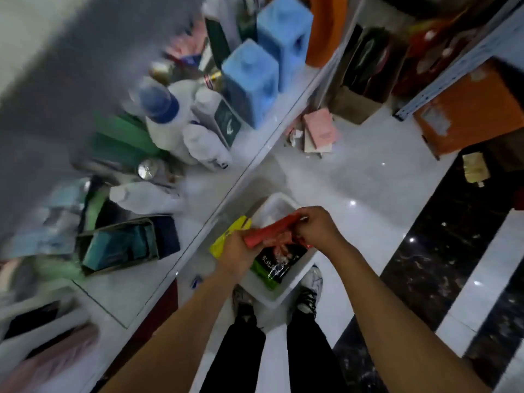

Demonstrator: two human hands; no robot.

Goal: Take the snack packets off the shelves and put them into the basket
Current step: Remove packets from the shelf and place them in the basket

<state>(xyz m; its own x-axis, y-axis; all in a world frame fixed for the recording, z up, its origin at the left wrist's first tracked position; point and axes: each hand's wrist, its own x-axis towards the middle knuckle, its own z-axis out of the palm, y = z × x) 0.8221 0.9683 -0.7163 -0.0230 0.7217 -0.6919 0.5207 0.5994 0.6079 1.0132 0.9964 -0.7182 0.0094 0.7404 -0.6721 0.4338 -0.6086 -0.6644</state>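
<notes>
A white basket (276,204) stands on the floor between my feet and the shelf. Inside it lies a black and green snack packet (276,266). Over the basket I hold a red snack packet (269,232) with both hands. My left hand (236,251) grips its near end together with a yellow packet (226,236) that sticks out to the left. My right hand (317,228) pinches the red packet's far end.
The white shelf (198,191) on the left carries blue boxes (252,78), white bottles (170,114), green packs and a box of teal items (119,245). Cardboard boxes, a pink box (320,129) and an orange crate (467,109) sit on the floor beyond.
</notes>
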